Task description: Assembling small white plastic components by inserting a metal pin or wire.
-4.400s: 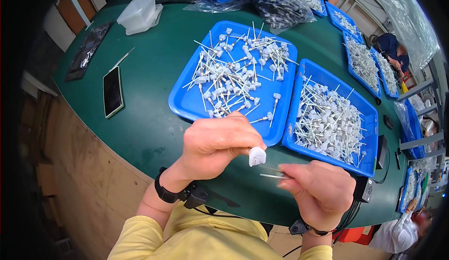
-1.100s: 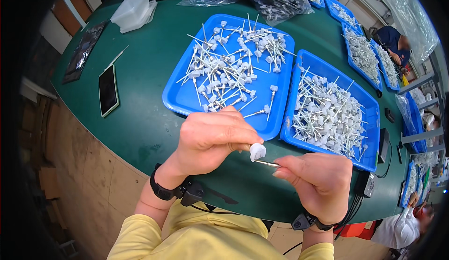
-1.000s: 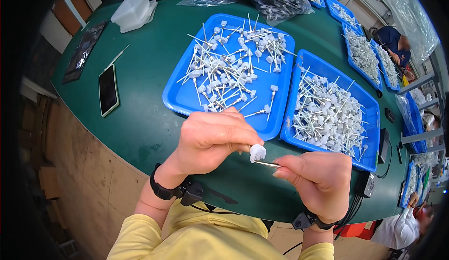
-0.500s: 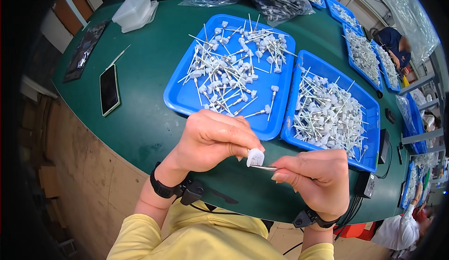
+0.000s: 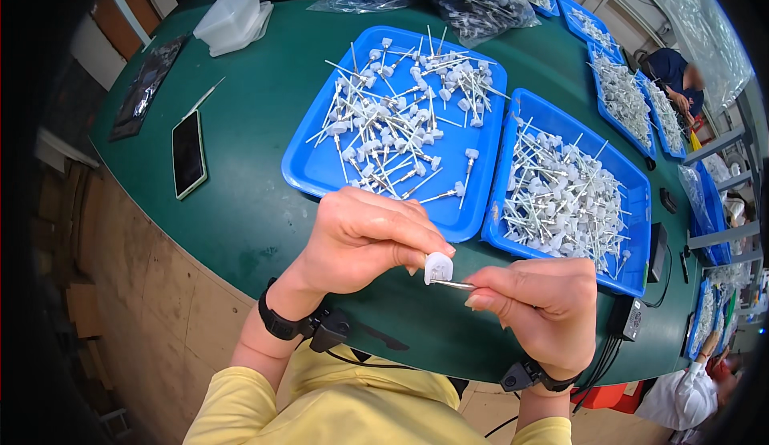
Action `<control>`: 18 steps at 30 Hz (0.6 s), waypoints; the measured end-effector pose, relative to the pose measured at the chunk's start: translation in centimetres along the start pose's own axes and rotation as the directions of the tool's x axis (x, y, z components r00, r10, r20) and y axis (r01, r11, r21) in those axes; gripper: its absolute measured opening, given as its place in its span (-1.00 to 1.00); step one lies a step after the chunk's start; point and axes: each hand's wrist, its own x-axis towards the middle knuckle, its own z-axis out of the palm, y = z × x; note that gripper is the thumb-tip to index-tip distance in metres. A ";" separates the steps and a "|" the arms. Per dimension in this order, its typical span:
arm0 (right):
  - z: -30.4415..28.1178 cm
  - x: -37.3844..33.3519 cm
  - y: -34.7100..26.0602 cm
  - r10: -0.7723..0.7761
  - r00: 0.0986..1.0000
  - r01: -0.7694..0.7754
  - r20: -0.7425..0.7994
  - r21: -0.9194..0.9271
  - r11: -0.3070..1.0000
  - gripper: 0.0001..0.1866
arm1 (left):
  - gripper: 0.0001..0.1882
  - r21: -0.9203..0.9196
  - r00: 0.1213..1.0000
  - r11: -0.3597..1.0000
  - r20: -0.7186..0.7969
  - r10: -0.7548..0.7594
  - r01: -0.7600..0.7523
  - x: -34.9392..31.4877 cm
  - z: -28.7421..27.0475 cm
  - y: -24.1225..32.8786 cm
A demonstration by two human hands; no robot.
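Note:
Between the thumb and fingers of my left hand (image 5: 372,233) is a small translucent white plastic cap (image 5: 436,267), its hollow side facing right. My right hand (image 5: 541,297) pinches slim metal tweezers (image 5: 454,285); their tip meets the cap's open side, and the rest is hidden in the palm. Just beyond my hands, a shallow blue tray (image 5: 308,169) holds loosely scattered thin metal rods with white plastic heads. To its right stands a deeper blue tray (image 5: 637,205), heaped with similar white-headed rods (image 5: 561,193).
On the green table (image 5: 240,229) lie a phone (image 5: 189,155), a thin pointed tool (image 5: 203,98) and a black plastic bag (image 5: 148,88). White plastic containers (image 5: 232,20) stand at the far left. More filled blue trays (image 5: 621,96) line the far right, where other people work.
The cap and the tweezers' tip have shifted only slightly. Both hands keep their hold, and the trays look unchanged.

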 end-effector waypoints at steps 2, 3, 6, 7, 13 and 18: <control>0.0 0.1 0.0 -0.010 1.000 0.010 -0.010 -0.002 1.000 -0.84 | -0.81 -0.015 1.000 1.000 0.009 -0.015 0.015 0.0 -0.1 0.0; 0.0 0.1 0.0 -0.015 1.000 0.015 -0.015 -0.003 1.000 -0.84 | -0.81 -0.022 1.000 1.000 0.014 -0.022 0.022 0.0 -0.1 -0.1; 0.0 0.1 -0.1 -0.016 1.000 0.016 -0.010 -0.011 1.000 -0.84 | -0.81 -0.043 0.998 0.998 0.010 -0.054 0.055 -0.1 0.0 0.0; 0.0 0.1 -0.1 -0.026 1.000 0.026 -0.010 -0.019 0.999 -0.84 | -0.81 -0.039 0.998 0.997 0.021 -0.065 0.066 -0.1 -0.1 0.1; -0.1 0.2 -0.1 -0.059 0.998 0.058 -0.012 -0.075 0.995 -0.82 | -0.86 -0.054 0.983 0.981 0.000 -0.186 0.186 -0.2 0.2 0.5; 0.3 0.0 -0.1 -0.127 0.989 0.110 -0.080 -0.192 0.975 -0.79 | -0.89 0.039 0.989 0.988 -0.029 -0.147 0.148 -0.1 0.5 0.6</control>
